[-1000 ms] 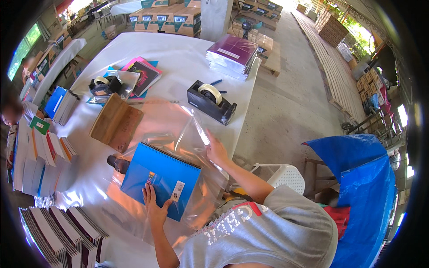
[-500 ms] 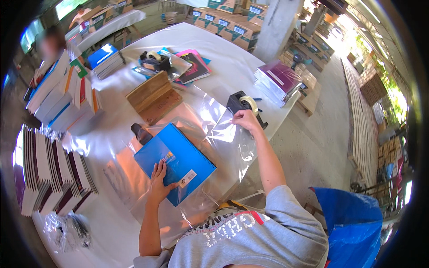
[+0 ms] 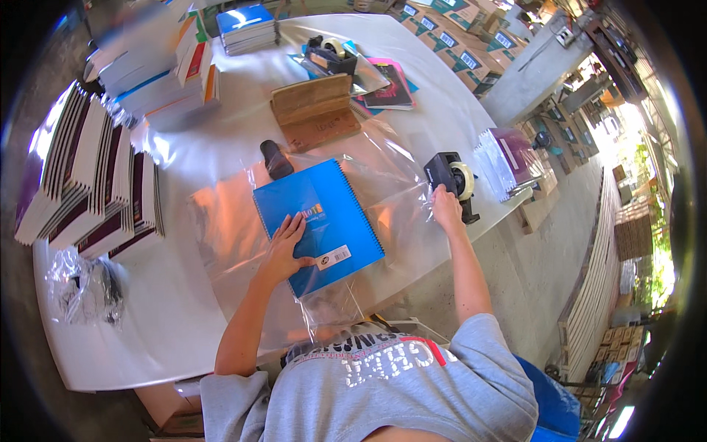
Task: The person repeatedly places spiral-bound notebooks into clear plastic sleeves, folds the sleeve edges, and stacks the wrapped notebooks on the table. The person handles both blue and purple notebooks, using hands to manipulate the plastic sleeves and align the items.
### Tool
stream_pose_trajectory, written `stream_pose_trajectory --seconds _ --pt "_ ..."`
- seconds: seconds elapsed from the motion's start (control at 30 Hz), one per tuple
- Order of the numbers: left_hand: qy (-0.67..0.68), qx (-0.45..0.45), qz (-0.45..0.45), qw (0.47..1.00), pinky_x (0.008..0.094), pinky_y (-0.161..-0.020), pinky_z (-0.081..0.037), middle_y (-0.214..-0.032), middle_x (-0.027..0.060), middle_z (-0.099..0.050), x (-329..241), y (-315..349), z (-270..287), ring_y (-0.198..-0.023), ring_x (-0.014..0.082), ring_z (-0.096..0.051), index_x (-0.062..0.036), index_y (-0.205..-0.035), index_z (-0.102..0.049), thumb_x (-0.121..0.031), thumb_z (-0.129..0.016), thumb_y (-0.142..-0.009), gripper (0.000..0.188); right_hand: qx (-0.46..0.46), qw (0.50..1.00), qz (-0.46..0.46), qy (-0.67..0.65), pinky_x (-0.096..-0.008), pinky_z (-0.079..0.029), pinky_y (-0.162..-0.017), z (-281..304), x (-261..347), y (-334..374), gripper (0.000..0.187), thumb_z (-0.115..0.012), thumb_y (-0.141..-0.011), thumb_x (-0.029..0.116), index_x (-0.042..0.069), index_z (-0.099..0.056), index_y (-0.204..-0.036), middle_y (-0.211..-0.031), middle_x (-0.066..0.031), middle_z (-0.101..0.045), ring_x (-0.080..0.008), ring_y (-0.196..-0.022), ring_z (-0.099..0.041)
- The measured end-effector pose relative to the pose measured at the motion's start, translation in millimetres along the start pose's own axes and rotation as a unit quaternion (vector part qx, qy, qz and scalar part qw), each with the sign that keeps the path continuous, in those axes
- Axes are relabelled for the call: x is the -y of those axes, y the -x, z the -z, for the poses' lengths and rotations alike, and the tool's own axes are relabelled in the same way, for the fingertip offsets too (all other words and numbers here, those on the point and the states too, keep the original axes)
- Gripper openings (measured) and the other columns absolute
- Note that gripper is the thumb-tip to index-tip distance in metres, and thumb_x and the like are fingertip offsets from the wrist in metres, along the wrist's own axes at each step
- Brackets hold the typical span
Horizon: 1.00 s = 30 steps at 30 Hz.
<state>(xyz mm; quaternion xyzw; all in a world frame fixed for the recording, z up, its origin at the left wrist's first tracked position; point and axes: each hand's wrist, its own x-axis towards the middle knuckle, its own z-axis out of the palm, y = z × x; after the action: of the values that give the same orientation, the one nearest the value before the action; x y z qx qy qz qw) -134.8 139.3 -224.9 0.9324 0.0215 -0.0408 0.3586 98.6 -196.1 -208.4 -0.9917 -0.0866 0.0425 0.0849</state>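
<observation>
A blue spiral notebook (image 3: 324, 214) lies on a clear plastic sheet (image 3: 221, 221) spread over the white table (image 3: 162, 324). My left hand (image 3: 283, 247) rests flat on the notebook's lower left part, fingers spread. My right hand (image 3: 446, 207) reaches to the right and touches the black tape dispenser (image 3: 451, 179) near the table's edge; whether it grips tape I cannot tell. A small black object (image 3: 276, 158) sits just past the notebook's top corner.
Stacks of notebooks (image 3: 88, 184) line the left side. A brown book (image 3: 315, 112), a second tape dispenser (image 3: 329, 53), a pink book (image 3: 389, 83) and a purple stack (image 3: 504, 158) lie farther off. A crumpled plastic bag (image 3: 82, 289) sits at lower left.
My right hand has gone from the plastic sheet's edge out to the tape dispenser. My left hand has stayed on the blue notebook. My head has turned, shifting the whole view.
</observation>
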Motion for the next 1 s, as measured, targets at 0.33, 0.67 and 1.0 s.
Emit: stream_pose_trajectory --seconds 0.33,0.67,1.0 --pt "0.019 0.013 0.003 1.0 0.0531 -0.108 -0.023 -0.137 0.011 -0.039 -40.0 -2.3 19.5 -0.135 0.0333 -0.026 -0.0195 -0.144 -0.025 -0.011 -0.081 -0.059 0.102 0.076 0.941 0.252 -0.213 -0.0463 -0.046 -0.064 29.9 142.8 84.5 0.018 -0.064 -0.08 0.018 0.004 -0.059 -0.09 -0.076 -0.019 -0.063 -0.0359 -0.075 -0.062" --pt "-0.001 -0.008 0.029 1.0 0.0633 -0.102 -0.025 -0.137 0.008 -0.038 -24.4 -9.2 -0.6 -0.129 0.033 -0.035 -0.029 -0.142 -0.024 -0.003 -0.08 -0.058 0.105 -0.028 0.914 0.403 -0.045 -0.0437 -0.05 -0.064 41.1 185.0 174.6 0.019 -0.061 -0.071 0.004 0.005 -0.054 -0.088 -0.078 -0.0125 -0.063 -0.0345 -0.071 -0.063" --pt "0.063 -0.008 0.039 0.997 0.0635 -0.101 -0.027 -0.136 0.0062 -0.035 -39.0 0.2 15.2 -0.126 0.0334 -0.037 -0.0238 -0.137 -0.031 0.0 -0.078 -0.059 0.095 0.354 0.724 0.547 -0.228 -0.0322 -0.051 -0.069 89.0 155.6 112.0 0.05 -0.061 -0.068 -0.004 0.013 -0.062 -0.114 -0.096 -0.009 -0.067 -0.0244 -0.078 -0.065"
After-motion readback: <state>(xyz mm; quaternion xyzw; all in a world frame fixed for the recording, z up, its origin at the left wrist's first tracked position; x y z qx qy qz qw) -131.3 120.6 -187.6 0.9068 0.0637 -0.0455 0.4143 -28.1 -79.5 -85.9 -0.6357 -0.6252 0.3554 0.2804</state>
